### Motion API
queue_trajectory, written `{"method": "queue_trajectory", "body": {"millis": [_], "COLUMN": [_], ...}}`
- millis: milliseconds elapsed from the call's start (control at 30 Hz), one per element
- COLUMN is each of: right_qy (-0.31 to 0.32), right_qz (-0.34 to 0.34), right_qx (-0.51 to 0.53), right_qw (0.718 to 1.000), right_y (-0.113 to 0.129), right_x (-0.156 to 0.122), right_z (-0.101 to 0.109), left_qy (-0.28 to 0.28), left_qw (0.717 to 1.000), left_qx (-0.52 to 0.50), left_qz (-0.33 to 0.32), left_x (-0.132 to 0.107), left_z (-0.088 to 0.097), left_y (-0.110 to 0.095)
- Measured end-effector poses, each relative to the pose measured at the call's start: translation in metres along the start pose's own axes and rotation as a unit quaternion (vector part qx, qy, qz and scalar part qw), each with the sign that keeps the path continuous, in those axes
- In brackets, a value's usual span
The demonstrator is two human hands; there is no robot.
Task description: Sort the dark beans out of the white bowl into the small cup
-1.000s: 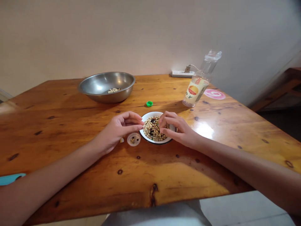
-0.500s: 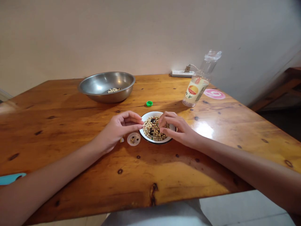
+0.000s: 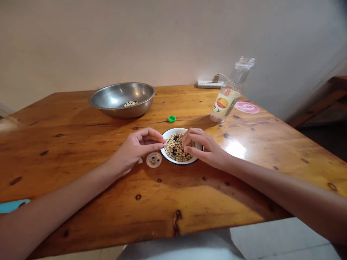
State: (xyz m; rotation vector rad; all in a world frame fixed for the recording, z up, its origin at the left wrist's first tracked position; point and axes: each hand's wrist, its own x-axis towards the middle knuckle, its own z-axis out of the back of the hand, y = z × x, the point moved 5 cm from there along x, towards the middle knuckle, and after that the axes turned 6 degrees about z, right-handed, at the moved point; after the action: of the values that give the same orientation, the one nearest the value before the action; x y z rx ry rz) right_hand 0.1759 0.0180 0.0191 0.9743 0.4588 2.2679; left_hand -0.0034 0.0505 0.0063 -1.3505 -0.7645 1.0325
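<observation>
A white enamel bowl [image 3: 171, 132] with a dark rim holds many small round pieces [image 3: 173, 148], mostly beige with some black, that look like beans or beads. At the bowl's left rim is my left hand [image 3: 139, 146], thumb and fingertips brought together in a pinch; what they hold is too small to make out. My right hand [image 3: 204, 147] reaches over the bowl's right side, fingers bent and tips close together among the pieces. Anything between those tips is hidden. Beside the bowl, below my left fingertips, sits a small round clear container [image 3: 154, 160] with a few pieces inside.
A steel basin [image 3: 121, 112] with some pale pieces stands at the back left. A green bottle cap [image 3: 171, 118] lies behind the bowl. To the right are a clear labelled bottle [image 3: 225, 103], a pink disc [image 3: 246, 107] and a power strip [image 3: 210, 84]. A turquoise object [image 3: 12, 206] lies left.
</observation>
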Motion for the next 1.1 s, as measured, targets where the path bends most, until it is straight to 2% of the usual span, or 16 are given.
{"method": "queue_trajectory", "body": {"millis": [300, 600, 1100], "right_qy": [-0.006, -0.004, 0.036], "right_qz": [-0.002, 0.011, 0.029], "right_qx": [-0.002, -0.021, -0.062], "right_qw": [1.0, 1.0, 0.997], "right_y": [-0.0021, -0.0023, -0.0028], "right_x": [-0.0005, -0.0005, -0.0008], "right_z": [-0.0001, -0.0023, -0.0052], "left_qy": [0.01, 0.015, 0.029], "left_qw": [1.0, 0.998, 0.993], "left_qx": [0.005, 0.031, 0.08], "left_qz": [-0.008, -0.047, -0.078], "left_x": [0.0004, -0.0017, -0.0051], "left_z": [-0.0008, -0.0028, -0.0098], "left_y": [-0.0007, -0.0039, -0.0072]}}
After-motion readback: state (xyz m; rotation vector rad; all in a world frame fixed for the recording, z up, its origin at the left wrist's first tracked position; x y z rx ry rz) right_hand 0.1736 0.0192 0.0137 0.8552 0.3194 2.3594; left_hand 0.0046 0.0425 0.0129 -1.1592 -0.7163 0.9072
